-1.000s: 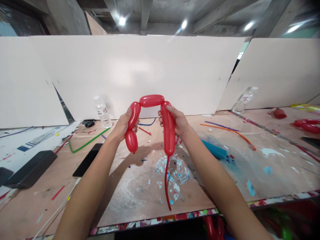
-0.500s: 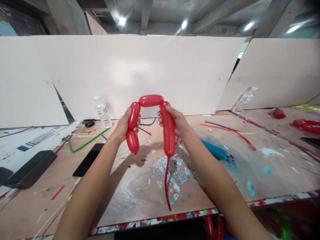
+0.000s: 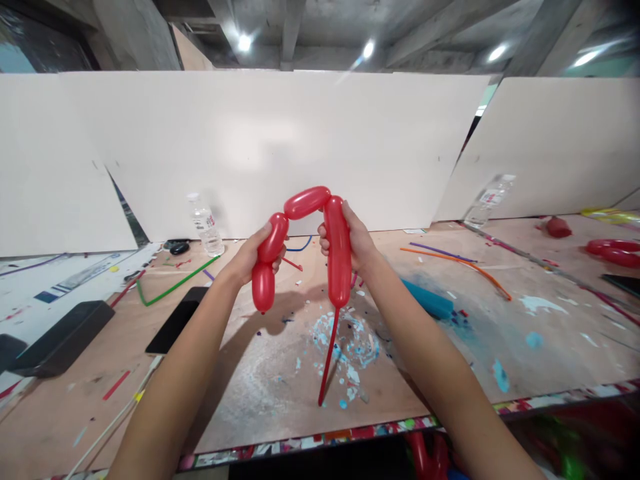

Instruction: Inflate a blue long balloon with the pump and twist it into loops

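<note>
A long red balloon [image 3: 308,202], twisted into several segments, is held up above the table between my two hands. My left hand [image 3: 249,257] is closed around the segment nearest the knotted end, with a short rounded segment hanging below it. On the other side, my right hand [image 3: 359,240] grips the top of the longest segment, its thumb near the twist. From that segment's lower end a thin uninflated tail hangs down and slightly left. The middle segment bridges the hands, tilted with its right end higher.
Paint-stained table [image 3: 280,413] below. Upright white boards [image 3: 300,147] stand behind it, with a water bottle [image 3: 205,225] at left and another bottle [image 3: 490,201] at right. A phone [image 3: 176,321], a black box [image 3: 63,339], a blue cylinder [image 3: 428,299] and uninflated balloons [image 3: 465,262] lie around.
The middle segment has gone from level to tilted, its left end lower. My left hand has shifted slightly down and right, and the tail has swung left. Both hands keep their hold.
</note>
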